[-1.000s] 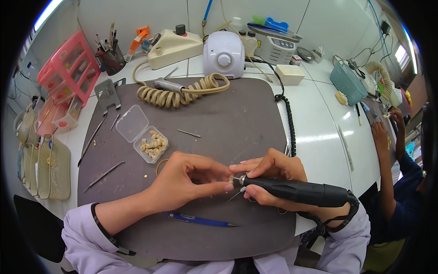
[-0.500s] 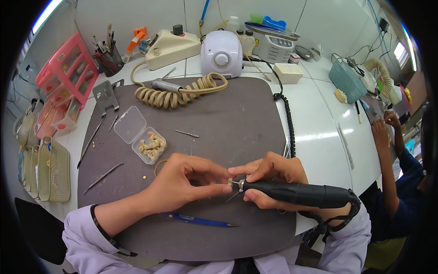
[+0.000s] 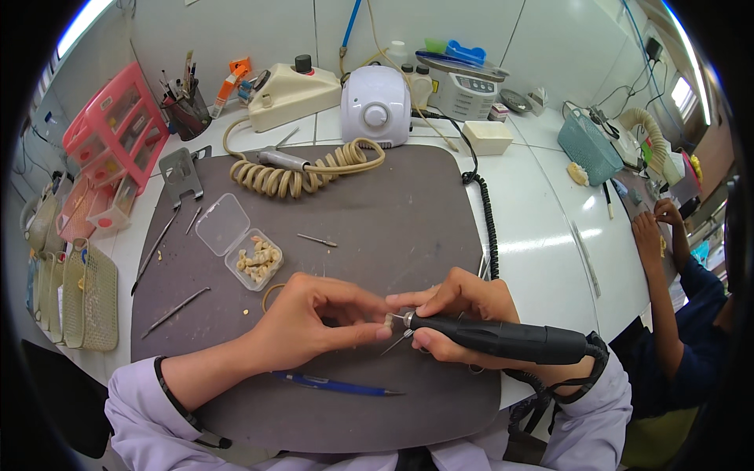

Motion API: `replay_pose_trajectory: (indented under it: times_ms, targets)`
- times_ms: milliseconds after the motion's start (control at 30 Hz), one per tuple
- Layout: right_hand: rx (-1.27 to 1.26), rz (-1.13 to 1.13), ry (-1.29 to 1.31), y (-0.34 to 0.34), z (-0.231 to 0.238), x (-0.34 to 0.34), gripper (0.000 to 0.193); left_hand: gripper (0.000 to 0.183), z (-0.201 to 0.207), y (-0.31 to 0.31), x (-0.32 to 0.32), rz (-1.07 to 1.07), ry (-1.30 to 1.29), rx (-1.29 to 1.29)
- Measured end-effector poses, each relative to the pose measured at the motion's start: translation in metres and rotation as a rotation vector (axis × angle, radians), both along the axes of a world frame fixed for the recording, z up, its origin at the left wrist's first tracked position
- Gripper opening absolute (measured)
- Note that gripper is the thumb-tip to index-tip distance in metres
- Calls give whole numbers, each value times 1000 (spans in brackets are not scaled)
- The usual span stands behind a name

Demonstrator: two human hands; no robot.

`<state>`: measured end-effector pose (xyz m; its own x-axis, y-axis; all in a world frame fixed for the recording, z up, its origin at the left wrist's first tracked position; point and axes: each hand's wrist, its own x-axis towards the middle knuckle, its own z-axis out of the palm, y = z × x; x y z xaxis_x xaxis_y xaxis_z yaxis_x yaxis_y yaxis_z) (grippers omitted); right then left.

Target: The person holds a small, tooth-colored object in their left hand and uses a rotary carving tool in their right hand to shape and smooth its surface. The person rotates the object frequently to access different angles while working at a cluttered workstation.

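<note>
Between the thumb and fingers of my left hand is a small cream tooth-shaped piece. My right hand is wrapped round a black rotary handpiece whose thin bur points left at the piece. The bur tip meets or nearly meets it; actual contact is too small to make out. The two hands come together, fingertips close to each other. Left of them lies an open clear box holding several similar tooth-shaped pieces. A blue pen rests on the dark mat below my hands.
Slim metal tools, including a carver and a loose bur, lie on the mat. A coiled-cord handpiece lies behind, before a white control unit. Pink drawers stand left. At right, a co-worker's arm shows beside a teal basket.
The whole view has shifted slightly, so things on the bench appear a little lower and further left. Both hands keep their grips, with the handpiece still against or near the piece.
</note>
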<state>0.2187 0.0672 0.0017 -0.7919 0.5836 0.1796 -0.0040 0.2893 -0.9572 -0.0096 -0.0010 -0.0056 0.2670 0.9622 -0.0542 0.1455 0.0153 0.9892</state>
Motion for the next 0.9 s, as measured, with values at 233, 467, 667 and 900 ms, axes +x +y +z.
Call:
replay_pose_trajectory:
  times_ms: [233, 467, 667, 900]
  targets:
    - [84, 23, 16, 2, -3, 1, 25, 23, 5, -1, -1, -8, 11, -69]
    - [139, 28, 26, 2, -7, 3, 25, 23, 3, 1, 0, -17, -39, -30]
    - [71, 18, 49, 0, -3, 2, 25, 23, 5, 0, 0, -21, -77, -79]
    - [84, 0, 63, -1, -5, 1, 24, 24, 4, 0, -1, -27, -63, -73]
